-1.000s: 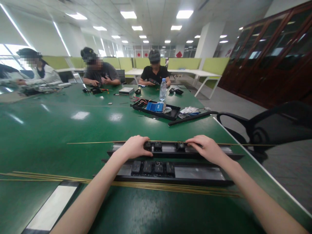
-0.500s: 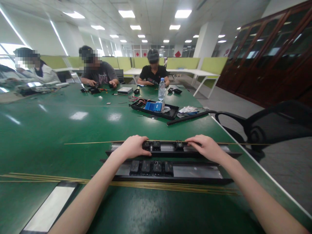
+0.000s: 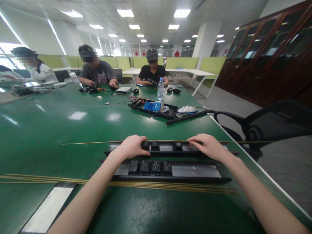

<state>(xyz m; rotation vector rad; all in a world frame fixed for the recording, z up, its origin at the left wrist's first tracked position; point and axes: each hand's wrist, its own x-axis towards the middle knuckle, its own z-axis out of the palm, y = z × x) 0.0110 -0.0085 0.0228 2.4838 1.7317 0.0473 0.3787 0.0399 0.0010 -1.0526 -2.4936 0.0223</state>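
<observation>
A long, thin brass-coloured rod [image 3: 85, 143] lies along the far black-edged metal channel [image 3: 168, 154], jutting past both ends. My right hand [image 3: 207, 145] pinches the rod between thumb and fingers right of a small black block [image 3: 177, 145]. Over the channel's left part, my left hand [image 3: 131, 146] is closed, thumb at the near wall and fingers by the far edge and rod. A black block [image 3: 145, 145] shows partly between them, another [image 3: 155, 145] beside it. In front stands a second channel [image 3: 195, 171] with several black blocks [image 3: 156, 167].
Several brass-coloured rods [image 3: 170, 186] lie nearest me, crossing a black-framed white panel [image 3: 48, 208]. Farther off are a black tray [image 3: 173, 112] with a blue finned part, a water bottle [image 3: 160, 89] and a long black strip [image 3: 190, 117]. Three people sit beyond; a chair [image 3: 246, 126] stands right.
My right hand has slid slightly right along the rod, away from the black block. My left hand keeps its place on the channel. The whole view has shifted a little.
</observation>
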